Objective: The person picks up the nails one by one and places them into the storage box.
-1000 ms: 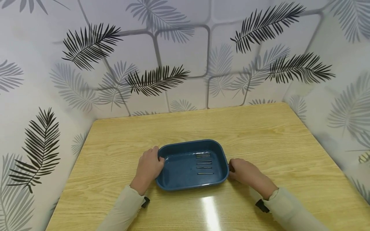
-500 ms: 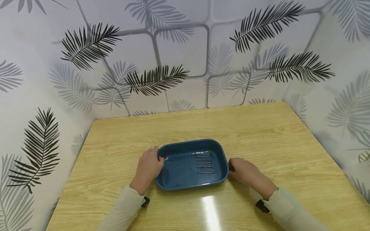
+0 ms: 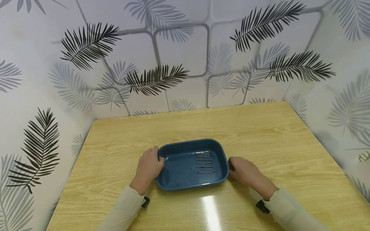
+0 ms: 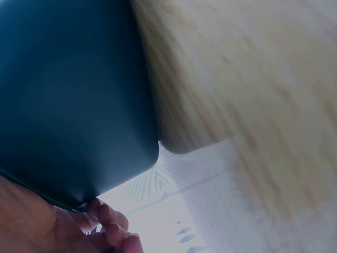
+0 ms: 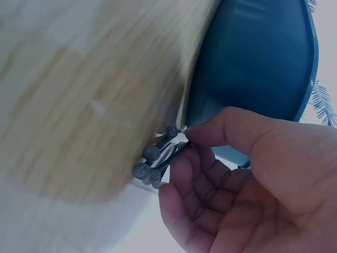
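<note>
A blue plastic tray (image 3: 179,170) sits on the wooden table, its long side running left to right. My left hand (image 3: 149,165) grips the tray's left end, thumb over the rim and fingers along the outer wall; the left wrist view shows these fingers (image 4: 117,226) under the rim. At the tray's right end is my right hand (image 3: 245,171). It pinches a small bunch of nails (image 5: 152,163) between thumb and fingers, their dark round heads pointing out, close over the table. Inside the tray's right half, several nails (image 3: 204,167) lie crosswise in roughly parallel rows.
The light wooden table (image 3: 248,128) runs back to a wall (image 3: 185,89) papered with leaf patterns, and other walls stand at both sides. A streak of reflected light lies in front of the tray. Dark bands show at both wrists.
</note>
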`<state>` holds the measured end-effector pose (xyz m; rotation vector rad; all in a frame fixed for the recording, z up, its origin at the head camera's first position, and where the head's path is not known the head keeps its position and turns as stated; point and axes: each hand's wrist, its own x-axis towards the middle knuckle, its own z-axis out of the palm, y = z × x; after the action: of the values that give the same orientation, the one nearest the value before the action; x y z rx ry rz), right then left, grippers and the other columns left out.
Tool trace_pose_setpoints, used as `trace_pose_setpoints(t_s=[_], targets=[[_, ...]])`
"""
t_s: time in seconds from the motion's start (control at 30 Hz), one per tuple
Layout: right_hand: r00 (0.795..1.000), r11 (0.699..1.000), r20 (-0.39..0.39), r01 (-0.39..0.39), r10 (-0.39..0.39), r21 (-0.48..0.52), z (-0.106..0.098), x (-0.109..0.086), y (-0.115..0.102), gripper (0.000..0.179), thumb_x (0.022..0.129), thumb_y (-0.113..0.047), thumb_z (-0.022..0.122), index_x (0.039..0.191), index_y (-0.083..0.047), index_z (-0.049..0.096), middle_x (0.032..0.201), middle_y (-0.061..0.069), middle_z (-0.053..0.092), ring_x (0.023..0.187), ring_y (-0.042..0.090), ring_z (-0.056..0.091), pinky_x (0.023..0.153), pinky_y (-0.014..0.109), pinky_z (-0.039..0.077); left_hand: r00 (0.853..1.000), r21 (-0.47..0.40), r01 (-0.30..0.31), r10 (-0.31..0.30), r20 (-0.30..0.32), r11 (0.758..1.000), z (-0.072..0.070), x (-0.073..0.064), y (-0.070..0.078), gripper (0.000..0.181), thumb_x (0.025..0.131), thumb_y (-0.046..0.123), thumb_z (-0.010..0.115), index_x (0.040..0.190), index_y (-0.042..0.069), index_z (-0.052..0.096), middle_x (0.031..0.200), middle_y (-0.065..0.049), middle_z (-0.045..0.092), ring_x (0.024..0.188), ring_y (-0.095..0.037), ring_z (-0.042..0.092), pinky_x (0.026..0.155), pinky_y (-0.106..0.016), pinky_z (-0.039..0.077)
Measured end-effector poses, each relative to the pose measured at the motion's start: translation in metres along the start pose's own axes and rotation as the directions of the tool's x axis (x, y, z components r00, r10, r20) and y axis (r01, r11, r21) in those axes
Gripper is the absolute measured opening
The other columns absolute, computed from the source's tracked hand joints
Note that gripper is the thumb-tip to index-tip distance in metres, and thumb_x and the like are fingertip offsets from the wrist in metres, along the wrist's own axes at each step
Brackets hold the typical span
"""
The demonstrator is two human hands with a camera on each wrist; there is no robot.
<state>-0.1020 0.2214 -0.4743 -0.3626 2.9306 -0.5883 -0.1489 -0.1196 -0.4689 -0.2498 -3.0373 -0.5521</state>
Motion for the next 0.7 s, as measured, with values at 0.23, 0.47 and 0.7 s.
trace_pose_setpoints(t_s=[0.23, 0.47, 0.7], targets=[[0.995, 0.997, -0.062, 0.072, -0.073, -0.011, -0.008, 0.001, -0.002, 0.011, 0.085, -0.014, 0.064, 0.076, -0.010, 0.057, 0.067, -0.004, 0.049, 0.061, 0.011, 0.045, 0.056, 0.029, 0.040, 1.000, -0.003, 0.000, 0.000, -0.003, 1.000, 0.000, 0.000, 0.000, 0.026, 0.086, 0.020, 0.053, 0.105, 0.003, 0.055, 0.082, -0.009, 0.053, 0.075, -0.025, 0.051, 0.066, -0.042, 0.042], [0.988, 0.995, -0.117, 0.103, -0.103, 0.000, -0.027, -0.001, -0.002, 0.004, 0.081, -0.007, 0.061, 0.085, -0.006, 0.061, 0.072, -0.002, 0.053, 0.064, 0.011, 0.049, 0.059, 0.029, 0.042, 1.000, -0.006, 0.004, -0.004, 0.001, 1.000, 0.000, -0.001, 0.001, 0.024, 0.086, 0.020, 0.053, 0.103, 0.004, 0.054, 0.082, -0.008, 0.053, 0.074, -0.026, 0.050, 0.065, -0.042, 0.042], [0.971, 0.988, -0.182, 0.147, -0.152, -0.042, -0.040, 0.002, -0.006, 0.007, 0.078, -0.006, 0.059, 0.081, -0.011, 0.055, 0.070, -0.004, 0.047, 0.061, 0.010, 0.042, 0.054, 0.027, 0.036, 1.000, -0.012, 0.003, -0.003, 0.001, 1.000, -0.003, -0.002, 0.002, 0.026, 0.087, 0.020, 0.052, 0.106, 0.003, 0.054, 0.084, -0.010, 0.054, 0.076, -0.027, 0.052, 0.067, -0.043, 0.042]])
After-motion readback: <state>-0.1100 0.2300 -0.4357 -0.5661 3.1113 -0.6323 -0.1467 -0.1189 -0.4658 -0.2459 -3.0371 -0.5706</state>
